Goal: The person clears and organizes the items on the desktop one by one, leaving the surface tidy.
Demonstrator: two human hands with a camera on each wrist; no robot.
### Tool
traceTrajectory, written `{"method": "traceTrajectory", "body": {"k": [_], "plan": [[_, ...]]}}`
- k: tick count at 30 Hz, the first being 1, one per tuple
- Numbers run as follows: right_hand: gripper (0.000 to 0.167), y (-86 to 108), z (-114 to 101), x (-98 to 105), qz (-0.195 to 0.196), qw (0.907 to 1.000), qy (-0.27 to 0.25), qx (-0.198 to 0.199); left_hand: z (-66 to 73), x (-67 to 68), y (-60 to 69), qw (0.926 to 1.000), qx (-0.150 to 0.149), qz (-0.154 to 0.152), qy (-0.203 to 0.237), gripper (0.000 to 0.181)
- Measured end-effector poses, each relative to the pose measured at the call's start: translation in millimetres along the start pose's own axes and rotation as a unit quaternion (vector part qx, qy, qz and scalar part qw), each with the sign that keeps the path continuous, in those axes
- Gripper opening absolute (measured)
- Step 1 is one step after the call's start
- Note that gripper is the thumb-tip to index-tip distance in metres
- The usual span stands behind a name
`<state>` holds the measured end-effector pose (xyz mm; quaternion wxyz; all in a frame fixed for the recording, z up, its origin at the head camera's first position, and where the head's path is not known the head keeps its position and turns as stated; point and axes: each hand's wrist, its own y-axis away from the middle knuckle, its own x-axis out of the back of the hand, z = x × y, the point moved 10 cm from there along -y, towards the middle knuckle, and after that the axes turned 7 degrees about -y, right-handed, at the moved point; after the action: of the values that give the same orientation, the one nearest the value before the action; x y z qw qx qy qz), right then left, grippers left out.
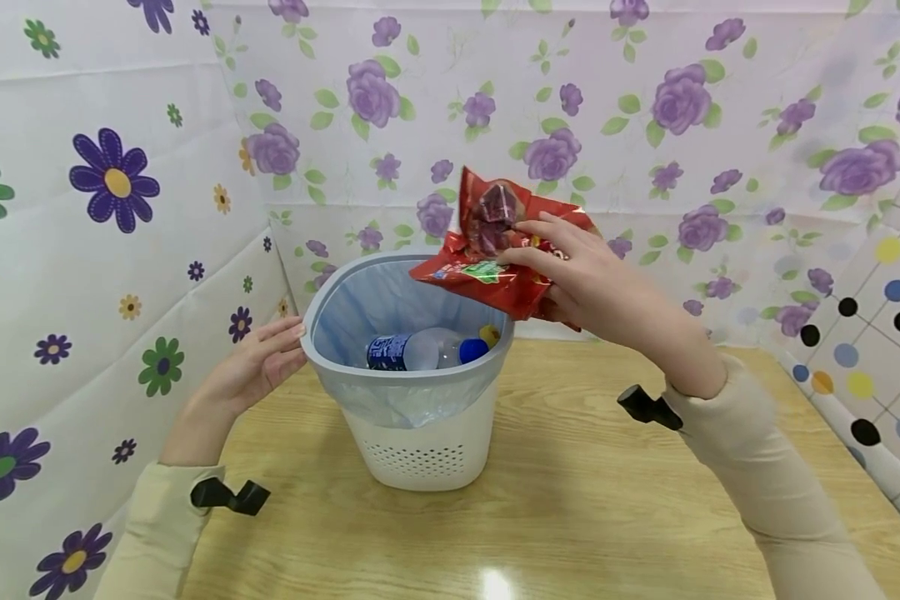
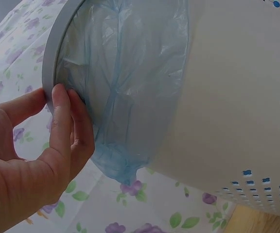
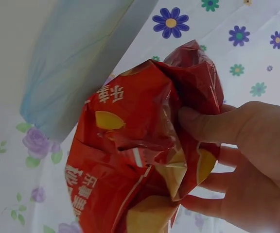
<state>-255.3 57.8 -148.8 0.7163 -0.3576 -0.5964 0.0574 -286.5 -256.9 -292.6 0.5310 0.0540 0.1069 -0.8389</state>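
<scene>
My right hand (image 1: pixel 596 279) grips a crumpled red chip bag (image 1: pixel 487 287) above the back right rim of a bin. In the right wrist view, the thumb presses into the folds of the chip bag (image 3: pixel 125 145), with the other fingers behind it. The bin (image 1: pixel 427 429) is white with a grey rim and a light blue plastic liner (image 1: pixel 371 296). My left hand (image 1: pixel 258 367) is at the bin's left rim. Up close, the left hand (image 2: pixel 38 160) pinches the grey rim (image 2: pixel 50 60) between its fingertips.
Inside the bin lies a clear plastic bottle (image 1: pixel 427 350) with a blue cap and label, beside a small yellow item (image 1: pixel 489 335). The bin stands on a wooden table (image 1: pixel 585 467). Flowered sheets (image 1: pixel 390 158) hang behind and to the left; a dotted one (image 1: pixel 877 333) is at right.
</scene>
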Motion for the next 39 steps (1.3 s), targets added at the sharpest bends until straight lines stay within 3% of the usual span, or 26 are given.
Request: {"method": "traceTrajectory", "body": {"k": [4,10,21,31,39], "plan": [[0.052,-12.2,-13.1,-0.6,0.017,0.9994,0.001,0.028,0.8,-0.2,0.5,1.0,-0.005,-0.005,0.002,0.034],[0.053,-26.4,-26.4,-3.5,0.019,0.999,0.004,0.041,1.0,-0.4,0.3,0.9999,-0.007,-0.009,0.003,0.033],[0.051,-36.6,-47.7,-11.1,0.039,0.9932,-0.016,0.109,0.2,-0.2,-0.7,0.9999,-0.004,-0.008,0.007,0.033],[0.062,-46.6,-45.2,-34.3,-0.005,0.9956,-0.018,0.092,-1.5,1.2,-1.0,1.0,0.006,0.003,0.003,0.03],[0.065,-44.5,-31.3,-50.5,-0.059,0.9972,-0.027,0.036,0.3,1.3,0.6,0.9999,0.002,0.004,-0.012,0.03]]}}
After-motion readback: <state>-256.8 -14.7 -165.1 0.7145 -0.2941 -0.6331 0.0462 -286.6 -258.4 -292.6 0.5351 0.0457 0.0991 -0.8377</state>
